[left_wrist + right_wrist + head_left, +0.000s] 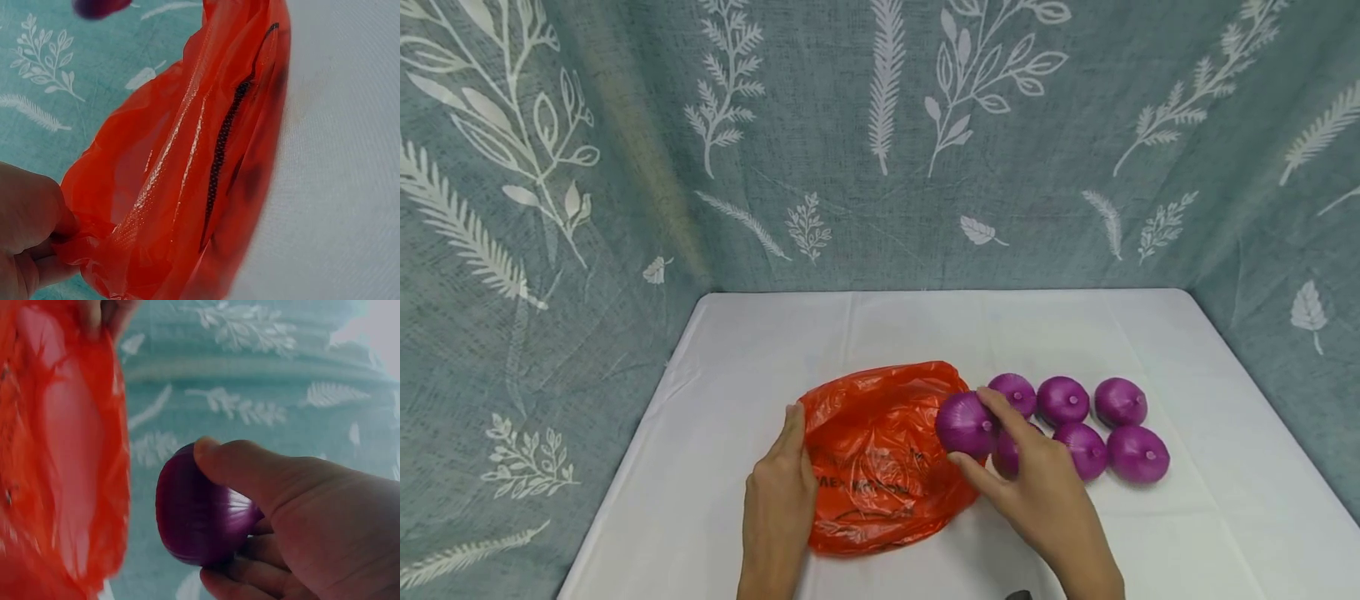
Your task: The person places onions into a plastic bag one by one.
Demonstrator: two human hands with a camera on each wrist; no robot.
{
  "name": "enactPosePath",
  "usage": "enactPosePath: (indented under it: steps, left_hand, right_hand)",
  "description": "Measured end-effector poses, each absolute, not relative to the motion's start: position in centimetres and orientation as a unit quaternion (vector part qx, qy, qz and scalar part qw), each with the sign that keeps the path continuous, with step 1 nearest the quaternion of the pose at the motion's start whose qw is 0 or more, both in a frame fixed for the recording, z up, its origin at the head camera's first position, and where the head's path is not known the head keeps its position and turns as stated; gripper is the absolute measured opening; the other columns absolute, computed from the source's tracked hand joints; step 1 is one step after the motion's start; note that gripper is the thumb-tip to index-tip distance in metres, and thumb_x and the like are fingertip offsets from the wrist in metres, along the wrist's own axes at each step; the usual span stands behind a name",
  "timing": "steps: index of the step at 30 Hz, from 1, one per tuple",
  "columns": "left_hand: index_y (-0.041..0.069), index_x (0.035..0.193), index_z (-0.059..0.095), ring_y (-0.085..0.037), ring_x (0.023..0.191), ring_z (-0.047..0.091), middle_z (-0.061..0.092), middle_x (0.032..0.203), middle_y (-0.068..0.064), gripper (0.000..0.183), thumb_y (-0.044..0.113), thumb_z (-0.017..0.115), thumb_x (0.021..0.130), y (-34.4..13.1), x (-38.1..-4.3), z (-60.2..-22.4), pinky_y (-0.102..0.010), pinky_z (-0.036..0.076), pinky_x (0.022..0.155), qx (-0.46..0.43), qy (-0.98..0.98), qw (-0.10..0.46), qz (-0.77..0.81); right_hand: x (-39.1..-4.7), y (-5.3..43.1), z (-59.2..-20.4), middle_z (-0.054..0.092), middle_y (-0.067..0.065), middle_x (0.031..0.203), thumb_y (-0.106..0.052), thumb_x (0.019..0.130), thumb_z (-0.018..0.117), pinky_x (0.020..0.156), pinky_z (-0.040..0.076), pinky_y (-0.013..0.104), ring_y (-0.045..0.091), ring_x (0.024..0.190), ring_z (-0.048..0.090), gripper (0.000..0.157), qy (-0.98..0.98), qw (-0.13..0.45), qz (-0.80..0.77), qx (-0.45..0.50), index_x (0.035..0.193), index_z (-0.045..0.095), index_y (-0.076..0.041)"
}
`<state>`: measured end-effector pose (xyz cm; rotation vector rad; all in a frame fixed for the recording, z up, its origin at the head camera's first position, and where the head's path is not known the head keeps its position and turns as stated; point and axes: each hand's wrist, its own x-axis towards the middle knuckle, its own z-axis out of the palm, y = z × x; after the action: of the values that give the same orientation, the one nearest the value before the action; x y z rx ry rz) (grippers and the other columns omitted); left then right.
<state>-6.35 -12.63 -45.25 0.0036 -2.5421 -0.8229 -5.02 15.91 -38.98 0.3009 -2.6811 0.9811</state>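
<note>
A red plastic bag [880, 467] with dark print lies on the white table, its mouth spread open. My left hand [780, 504] pinches the bag's left edge; the left wrist view shows the fingers [37, 244] gathered on the thin plastic. In my right hand [1048, 492] is a purple onion [964, 423], gripped between thumb and fingers over the bag's right edge. The right wrist view has the same onion [203, 509] apart from the bag [75, 462]. Several more purple onions [1138, 455] sit in two rows to the right, one partly hidden behind my right hand.
The white table [1232, 492] ends at a straight back edge. A green-blue cloth [850, 225] with white leaf patterns hangs behind it and along both sides. A small dark object [1019, 595] shows at the bottom edge of the head view.
</note>
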Motion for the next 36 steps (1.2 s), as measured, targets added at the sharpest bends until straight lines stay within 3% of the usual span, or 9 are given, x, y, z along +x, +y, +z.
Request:
enactPosePath:
  steps: [3, 7, 12, 14, 16, 18, 22, 28, 36]
  left_hand:
    - [-0.007, 0.148, 0.056, -0.040, 0.120, 0.066, 0.060, 0.142, -0.026, 0.048, -0.007, 0.065, 0.100, -12.7, -6.4, -45.3, -0.050, 0.061, 0.083, 0.003, -0.925, 0.233, -0.300]
    - [-0.007, 0.148, 0.055, -0.041, 0.119, 0.068, 0.061, 0.142, -0.026, 0.049, -0.007, 0.065, 0.100, -12.7, -6.3, -45.2, -0.051, 0.061, 0.083, 0.004, -0.926, 0.230, -0.301]
    - [-0.005, 0.151, 0.053, -0.041, 0.118, 0.069, 0.061, 0.142, -0.025, 0.049, -0.006, 0.062, 0.103, -12.7, -6.3, -45.2, -0.051, 0.061, 0.085, 0.005, -0.928, 0.220, -0.301]
    - [-0.004, 0.151, 0.053, -0.041, 0.118, 0.068, 0.062, 0.142, -0.025, 0.048, -0.004, 0.060, 0.104, -12.8, -6.3, -45.3, -0.051, 0.061, 0.086, 0.006, -0.929, 0.217, -0.299]
    - [-0.004, 0.151, 0.053, -0.042, 0.118, 0.069, 0.062, 0.142, -0.025, 0.047, -0.004, 0.059, 0.104, -12.8, -6.3, -45.4, -0.050, 0.061, 0.086, 0.004, -0.930, 0.217, -0.297]
    - [-0.005, 0.151, 0.054, -0.042, 0.117, 0.069, 0.062, 0.141, -0.026, 0.046, -0.004, 0.059, 0.104, -12.9, -6.3, -45.5, -0.050, 0.061, 0.085, 0.001, -0.930, 0.221, -0.294]
    - [-0.006, 0.149, 0.055, -0.043, 0.113, 0.071, 0.064, 0.138, -0.027, 0.045, -0.004, 0.059, 0.104, -13.1, -6.4, -45.4, -0.051, 0.063, 0.083, -0.006, -0.930, 0.231, -0.287]
    - [-0.007, 0.148, 0.056, -0.044, 0.110, 0.072, 0.065, 0.136, -0.027, 0.044, -0.005, 0.058, 0.104, -13.1, -6.5, -45.3, -0.052, 0.063, 0.082, -0.006, -0.930, 0.230, -0.287]
    - [-0.006, 0.146, 0.059, -0.045, 0.100, 0.075, 0.068, 0.133, -0.026, 0.042, -0.004, 0.058, 0.103, -13.0, -6.6, -45.6, -0.053, 0.064, 0.079, -0.009, -0.932, 0.232, -0.279]
  right_hand:
    - [-5.7, 14.5, -39.0, 0.073, -0.006, 0.096, -0.040, 0.087, 0.089, 0.066, 0.057, 0.025, 0.007, 0.070, 0.057, 0.076, -0.923, 0.118, 0.348, 0.118, 0.153, 0.056, -0.023]
    - [-6.6, 12.8, -39.0, 0.076, -0.001, 0.125, -0.040, 0.087, 0.089, 0.087, 0.063, 0.034, 0.006, 0.086, 0.065, 0.075, -0.916, 0.087, 0.374, 0.118, 0.152, 0.056, -0.021]
    - [-7.7, 10.8, -39.3, 0.075, -0.005, 0.098, -0.038, 0.088, 0.088, 0.076, 0.062, 0.030, 0.007, 0.075, 0.064, 0.075, -0.917, 0.043, 0.381, 0.108, 0.152, 0.057, -0.016]
    - [-8.2, 10.1, -39.6, 0.075, -0.003, 0.097, -0.037, 0.088, 0.089, 0.074, 0.062, 0.029, 0.009, 0.076, 0.066, 0.074, -0.919, 0.035, 0.377, 0.111, 0.151, 0.057, -0.013]
    - [-8.6, 9.4, -40.1, 0.078, 0.002, 0.108, -0.036, 0.088, 0.089, 0.077, 0.064, 0.030, 0.011, 0.086, 0.072, 0.074, -0.920, 0.032, 0.372, 0.115, 0.150, 0.058, -0.010]
    - [-9.0, 8.7, -40.6, 0.078, 0.008, 0.117, -0.035, 0.088, 0.089, 0.082, 0.066, 0.034, 0.016, 0.096, 0.075, 0.073, -0.921, 0.029, 0.370, 0.119, 0.148, 0.059, -0.007]
    - [-9.9, 7.4, -41.6, 0.076, 0.014, 0.120, -0.035, 0.088, 0.089, 0.084, 0.066, 0.042, 0.026, 0.102, 0.076, 0.072, -0.921, 0.013, 0.370, 0.125, 0.146, 0.060, -0.004]
    - [-10.9, 6.0, -42.3, 0.075, 0.019, 0.118, -0.031, 0.087, 0.090, 0.081, 0.066, 0.046, 0.031, 0.100, 0.075, 0.068, -0.927, -0.017, 0.355, 0.120, 0.139, 0.061, 0.002]
    - [-11.8, 3.8, -43.5, 0.075, 0.018, 0.114, -0.033, 0.087, 0.090, 0.082, 0.066, 0.048, 0.030, 0.098, 0.075, 0.065, -0.932, -0.034, 0.348, 0.095, 0.135, 0.062, -0.001]
